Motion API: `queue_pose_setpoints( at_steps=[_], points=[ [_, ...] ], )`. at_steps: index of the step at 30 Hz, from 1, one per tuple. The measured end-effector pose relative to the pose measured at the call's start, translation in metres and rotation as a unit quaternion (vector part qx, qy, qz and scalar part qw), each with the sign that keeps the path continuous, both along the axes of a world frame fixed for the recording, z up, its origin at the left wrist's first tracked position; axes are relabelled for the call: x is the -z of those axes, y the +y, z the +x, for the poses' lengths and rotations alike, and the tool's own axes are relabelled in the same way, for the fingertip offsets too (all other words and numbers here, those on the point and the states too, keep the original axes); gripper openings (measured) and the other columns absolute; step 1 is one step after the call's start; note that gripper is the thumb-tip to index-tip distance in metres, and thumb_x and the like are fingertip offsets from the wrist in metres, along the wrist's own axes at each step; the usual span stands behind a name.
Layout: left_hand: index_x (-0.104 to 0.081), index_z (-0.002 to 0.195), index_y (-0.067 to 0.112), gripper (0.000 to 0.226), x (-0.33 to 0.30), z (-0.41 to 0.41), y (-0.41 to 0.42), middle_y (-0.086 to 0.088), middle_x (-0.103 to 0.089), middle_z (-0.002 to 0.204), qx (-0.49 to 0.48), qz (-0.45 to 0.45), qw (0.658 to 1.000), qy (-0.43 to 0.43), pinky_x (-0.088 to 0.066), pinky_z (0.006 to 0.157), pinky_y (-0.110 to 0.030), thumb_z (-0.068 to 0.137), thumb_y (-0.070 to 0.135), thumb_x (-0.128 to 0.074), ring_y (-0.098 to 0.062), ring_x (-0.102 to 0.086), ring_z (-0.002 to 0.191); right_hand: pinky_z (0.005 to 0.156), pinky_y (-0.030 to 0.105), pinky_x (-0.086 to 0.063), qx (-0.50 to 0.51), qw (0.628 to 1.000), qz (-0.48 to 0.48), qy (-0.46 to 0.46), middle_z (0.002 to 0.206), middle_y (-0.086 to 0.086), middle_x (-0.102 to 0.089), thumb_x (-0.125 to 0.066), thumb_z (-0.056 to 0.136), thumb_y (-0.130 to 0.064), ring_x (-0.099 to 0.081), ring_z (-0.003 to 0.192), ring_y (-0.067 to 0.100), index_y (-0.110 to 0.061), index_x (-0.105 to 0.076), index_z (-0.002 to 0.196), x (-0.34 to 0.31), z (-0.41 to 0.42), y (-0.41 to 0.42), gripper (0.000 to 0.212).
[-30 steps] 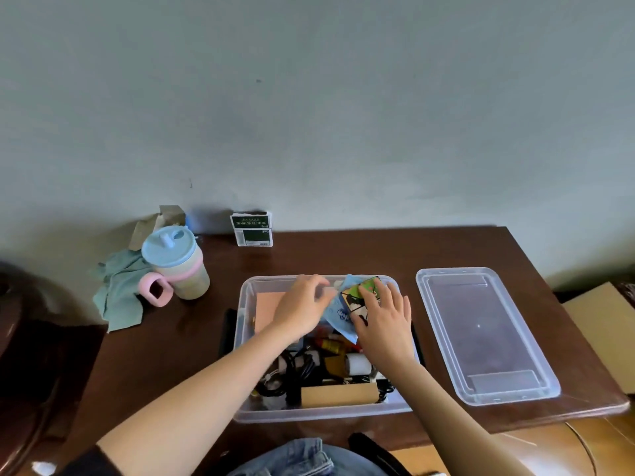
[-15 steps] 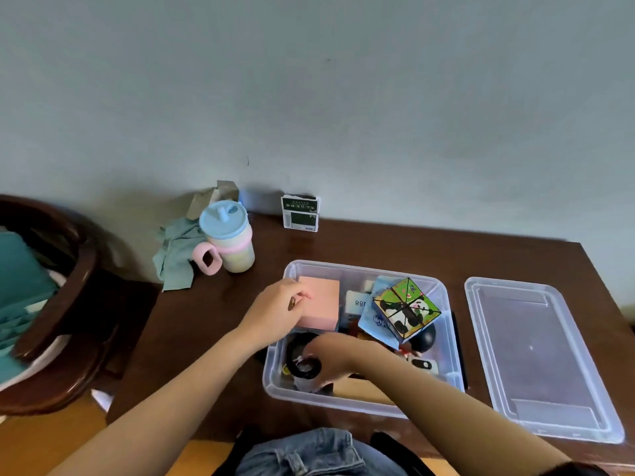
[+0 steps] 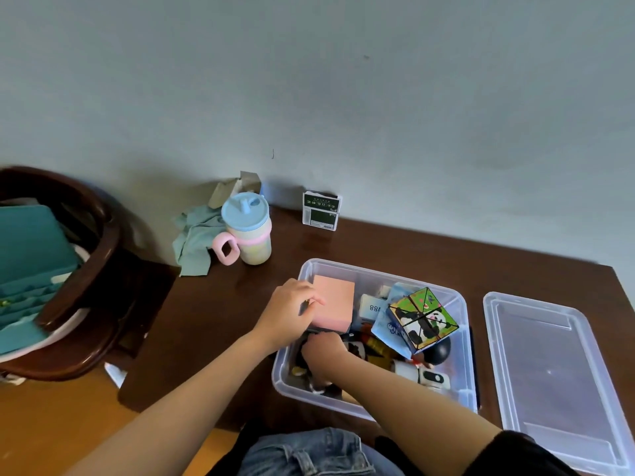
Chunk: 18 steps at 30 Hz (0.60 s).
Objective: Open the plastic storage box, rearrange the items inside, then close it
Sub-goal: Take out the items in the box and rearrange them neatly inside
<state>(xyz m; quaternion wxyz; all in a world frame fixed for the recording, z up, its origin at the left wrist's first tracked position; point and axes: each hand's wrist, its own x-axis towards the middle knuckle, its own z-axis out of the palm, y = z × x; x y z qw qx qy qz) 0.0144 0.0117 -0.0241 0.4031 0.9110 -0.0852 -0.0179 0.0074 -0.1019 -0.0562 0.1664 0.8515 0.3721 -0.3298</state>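
Currently the plastic storage box (image 3: 462, 341) is being kept open on the desk (image 3: 220, 314), near its front edge, and its clear lid (image 3: 549, 379) is lying flat just beside it toward the desk's right edge. At the box's back left corner a pink block (image 3: 338, 304) is being gripped by the left hand (image 3: 292, 312), whose fingers are curled over the block's left side. The right hand (image 3: 323, 347) is being pushed down into the left part of the box, under the block's near edge; its fingers are being hidden by the clutter, so whether they are holding anything cannot be told. A panda cube (image 3: 424, 319) is being propped, tilted, on a blue packet (image 3: 390, 326) toward the box's right wall, and a white card (image 3: 371, 306) is showing between it and the block. Dark and yellow small items are lying in the bottom, too jumbled to be named. At the desk's back left corner a sippy cup (image 3: 247, 230) with a blue lid and pink handle is standing just beside a green cloth (image 3: 194, 242). A small green-and-white packet (image 3: 321, 211) is being leaned at the back edge against the wall. Off the desk's left edge a dark wooden chair (image 3: 89, 269) is standing.
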Motion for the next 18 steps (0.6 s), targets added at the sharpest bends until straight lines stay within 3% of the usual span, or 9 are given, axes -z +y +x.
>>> queue_pose_setpoints(
  at_steps=[4, 7, 11, 13, 15, 17, 18],
  points=[
    [-0.073, 0.091, 0.015, 0.02, 0.001, 0.0, 0.001, 0.006, -0.066, 0.096, -0.003, -0.027, 0.999, 0.017, -0.043, 0.088, -0.033, 0.09, 0.006, -0.055, -0.012, -0.054, 0.099, 0.073, 0.033, -0.045, -0.058, 0.998, 0.014, 0.025, 0.106, 0.006, -0.063, -0.064, 0.086, -0.028, -0.059, 0.098, 0.027, -0.009, -0.062, 0.111, -0.003, -0.001, -0.003, 0.031],
    [-0.072, 0.092, 0.018, 0.023, -0.003, 0.001, 0.004, 0.012, -0.064, 0.094, -0.004, -0.068, 0.996, 0.052, -0.042, 0.086, -0.023, 0.092, 0.006, -0.053, -0.006, -0.053, 0.098, 0.069, 0.032, -0.045, 0.005, 0.993, 0.108, 0.042, 0.099, 0.005, -0.065, -0.063, 0.085, -0.033, -0.06, 0.091, 0.025, -0.013, -0.062, 0.107, -0.015, 0.003, -0.015, 0.03],
    [-0.071, 0.098, 0.012, 0.025, -0.011, 0.009, 0.008, 0.009, -0.068, 0.096, -0.019, -0.133, 0.986, 0.097, -0.044, 0.086, -0.014, 0.094, 0.001, -0.049, -0.006, -0.061, 0.097, 0.076, 0.032, -0.047, 0.136, 0.955, 0.253, 0.072, 0.113, 0.0, -0.063, -0.063, 0.084, -0.03, -0.058, 0.101, 0.021, -0.021, -0.055, 0.12, -0.037, 0.009, -0.051, 0.037],
    [-0.071, 0.099, 0.013, 0.026, -0.016, 0.011, 0.009, 0.006, -0.07, 0.095, -0.026, -0.147, 0.983, 0.104, -0.047, 0.085, -0.015, 0.095, 0.001, -0.048, -0.005, -0.064, 0.094, 0.084, 0.036, -0.05, 0.239, 0.905, 0.336, 0.103, 0.11, -0.002, -0.065, -0.06, 0.086, -0.023, -0.059, 0.099, 0.017, -0.022, -0.055, 0.119, -0.05, 0.007, -0.075, 0.033],
    [-0.07, 0.099, 0.017, 0.028, -0.018, 0.011, 0.007, 0.01, -0.069, 0.094, -0.015, -0.117, 0.989, 0.092, -0.047, 0.082, -0.013, 0.095, 0.001, -0.048, -0.001, -0.063, 0.091, 0.088, 0.04, -0.049, 0.342, 0.831, 0.416, 0.136, 0.104, 0.002, -0.065, -0.059, 0.087, -0.014, -0.06, 0.095, 0.019, -0.014, -0.057, 0.115, -0.064, 0.003, -0.096, 0.028],
    [-0.07, 0.098, 0.019, 0.027, -0.02, 0.008, 0.002, 0.017, -0.065, 0.091, 0.019, -0.07, 0.994, 0.076, -0.045, 0.075, -0.01, 0.094, 0.003, -0.049, 0.004, -0.06, 0.084, 0.083, 0.04, -0.049, 0.419, 0.753, 0.49, 0.135, 0.098, 0.011, -0.065, -0.059, 0.087, -0.007, -0.061, 0.088, 0.025, -0.005, -0.056, 0.115, -0.075, 0.0, -0.112, 0.028],
    [-0.069, 0.096, 0.021, 0.025, -0.021, 0.007, -0.003, 0.02, -0.063, 0.087, 0.043, -0.046, 0.995, 0.082, -0.044, 0.071, -0.01, 0.094, 0.006, -0.05, 0.005, -0.058, 0.078, 0.073, 0.038, -0.051, 0.45, 0.709, 0.526, 0.132, 0.091, 0.01, -0.064, -0.059, 0.088, -0.005, -0.06, 0.078, 0.024, -0.002, -0.057, 0.113, -0.08, -0.002, -0.119, 0.025]
  ],
)
